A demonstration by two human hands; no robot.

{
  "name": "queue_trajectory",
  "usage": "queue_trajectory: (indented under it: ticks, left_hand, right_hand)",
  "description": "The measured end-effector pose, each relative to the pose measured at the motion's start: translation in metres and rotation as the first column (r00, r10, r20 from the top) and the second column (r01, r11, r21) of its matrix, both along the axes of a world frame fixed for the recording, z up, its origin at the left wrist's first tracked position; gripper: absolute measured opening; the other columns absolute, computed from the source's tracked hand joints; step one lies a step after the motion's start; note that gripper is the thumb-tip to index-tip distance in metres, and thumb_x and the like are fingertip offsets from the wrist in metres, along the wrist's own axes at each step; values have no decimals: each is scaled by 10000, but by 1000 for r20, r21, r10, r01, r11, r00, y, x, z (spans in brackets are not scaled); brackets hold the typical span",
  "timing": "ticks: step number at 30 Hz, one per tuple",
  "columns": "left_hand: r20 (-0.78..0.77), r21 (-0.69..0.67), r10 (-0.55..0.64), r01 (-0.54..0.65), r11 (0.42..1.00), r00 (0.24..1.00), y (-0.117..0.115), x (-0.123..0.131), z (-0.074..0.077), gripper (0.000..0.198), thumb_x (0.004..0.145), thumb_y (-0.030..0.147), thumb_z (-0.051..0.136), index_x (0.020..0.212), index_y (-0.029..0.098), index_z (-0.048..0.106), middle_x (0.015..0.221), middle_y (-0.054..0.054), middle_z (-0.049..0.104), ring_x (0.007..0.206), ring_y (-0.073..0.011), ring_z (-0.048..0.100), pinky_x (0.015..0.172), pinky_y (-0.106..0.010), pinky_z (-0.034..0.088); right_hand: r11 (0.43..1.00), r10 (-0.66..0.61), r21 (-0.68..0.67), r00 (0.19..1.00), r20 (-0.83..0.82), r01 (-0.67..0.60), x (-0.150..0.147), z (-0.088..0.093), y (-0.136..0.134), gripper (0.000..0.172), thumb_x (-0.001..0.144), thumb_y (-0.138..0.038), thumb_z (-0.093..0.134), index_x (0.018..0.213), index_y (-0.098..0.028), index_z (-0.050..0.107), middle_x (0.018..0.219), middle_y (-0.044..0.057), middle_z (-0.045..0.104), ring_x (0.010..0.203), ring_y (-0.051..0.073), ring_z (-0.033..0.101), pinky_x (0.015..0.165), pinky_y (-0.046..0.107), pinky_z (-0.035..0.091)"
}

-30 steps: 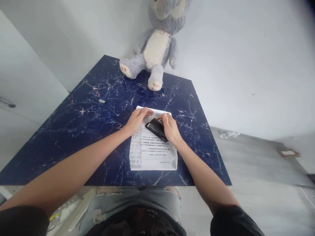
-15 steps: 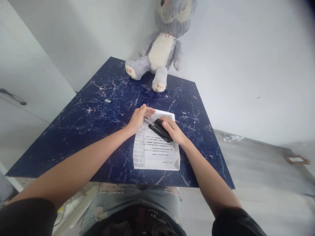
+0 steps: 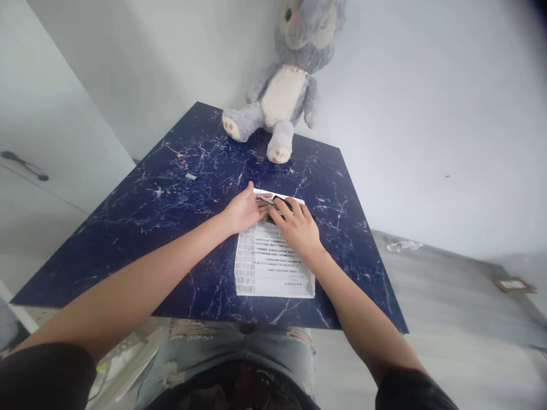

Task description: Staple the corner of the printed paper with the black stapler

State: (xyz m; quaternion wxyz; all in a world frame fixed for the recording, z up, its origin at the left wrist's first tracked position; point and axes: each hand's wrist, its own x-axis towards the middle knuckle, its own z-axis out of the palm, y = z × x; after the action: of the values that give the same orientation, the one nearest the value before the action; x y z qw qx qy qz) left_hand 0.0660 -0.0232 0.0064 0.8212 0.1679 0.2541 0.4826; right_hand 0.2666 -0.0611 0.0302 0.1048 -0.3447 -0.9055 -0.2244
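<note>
A black stapler (image 3: 282, 201) with its metal strip swung out is over the far end of a stack of printed paper (image 3: 280, 267). My right hand (image 3: 298, 225) grips it from above, covering most of its body. My left hand (image 3: 245, 209) is at the stapler's metal end, palm turned up, thumb raised and fingers stretched out beneath or beside the strip; whether they touch it is unclear. The paper lies on a dark blue marbled table (image 3: 171, 239).
A large grey plush toy (image 3: 284, 102) sits at the table's back edge against the wall. Left of the paper lies a small pale strip (image 3: 191, 176), perhaps staples. A white cabinet (image 3: 51, 125) stands at left. A clear plastic item (image 3: 404, 246) and a brown box (image 3: 515, 285) lie on the floor.
My right hand has rolled over the stapler and shifted slightly away from me, hiding more of it. My left hand has turned its palm upward by the metal end.
</note>
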Motion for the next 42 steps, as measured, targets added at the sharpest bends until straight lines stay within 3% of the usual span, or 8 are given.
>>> queue_trajectory:
  ticks: [8,14,21,24,29,32,36,42]
  left_hand:
    - [-18,-56,38,-39,998,999,0,2,5,494,1093,497,417,1144,78,674,923,-165,709,919,-249,711,970,-385,596]
    - [-273,156,94,-53,986,957,2,3,-1,472,1030,578,510,946,153,697,1000,-203,725,1098,-330,708,1102,-514,563]
    - [-270,264,203,-130,956,941,-1,3,-4,116,959,191,600,983,128,694,1164,-204,747,1259,-311,689,1197,-521,502]
    - [-307,371,418,-296,880,855,0,1,-3,122,976,191,595,1063,139,663,1247,-195,733,1277,-283,687,1207,-525,485]
    - [-383,575,577,-304,760,721,-4,-2,4,268,1010,425,648,1146,194,643,1151,-130,763,1075,-229,761,1077,-467,574]
    - [-428,669,564,-172,723,707,-16,-1,12,357,959,483,718,1172,203,652,1026,-96,785,897,-219,777,926,-420,627]
    - [-508,696,499,-6,718,703,-32,2,19,414,891,484,794,1171,224,635,914,-65,793,782,-221,779,787,-368,628]
    - [-592,679,445,119,725,672,-43,5,23,434,797,483,874,1082,241,655,807,-27,781,748,-224,772,757,-344,595]
  right_hand:
    - [999,-38,5,998,-44,38,1,-1,2,318,1065,-118,476,1340,-208,610,1525,141,573,1381,365,510,991,516,506]
    - [972,-46,-232,951,-305,-27,0,-1,5,354,1060,-124,469,1347,-277,607,1537,123,562,1441,381,465,1085,595,446]
    - [933,-198,-359,827,-526,-5,8,2,12,427,864,-41,486,1242,-210,590,1359,163,598,1245,336,576,1008,502,502]
    - [857,-342,-515,721,-603,-24,18,0,16,304,797,-152,585,1098,-199,584,1066,113,658,944,287,636,857,432,535]
    - [690,-403,-719,782,-475,-82,19,-4,12,183,781,-212,660,948,-205,586,875,45,676,784,240,616,759,377,504]
    - [721,-350,-682,788,-506,-118,15,0,8,218,828,-288,737,983,-194,616,947,73,689,851,257,634,804,406,528]
    - [875,-161,-433,713,-682,-216,14,8,5,519,888,-495,805,1299,-227,635,1267,131,657,1149,324,619,1004,505,527]
    - [896,5,-318,723,-691,-309,12,3,-1,287,1063,-419,597,1298,-303,715,1170,93,709,1062,286,647,987,522,541]
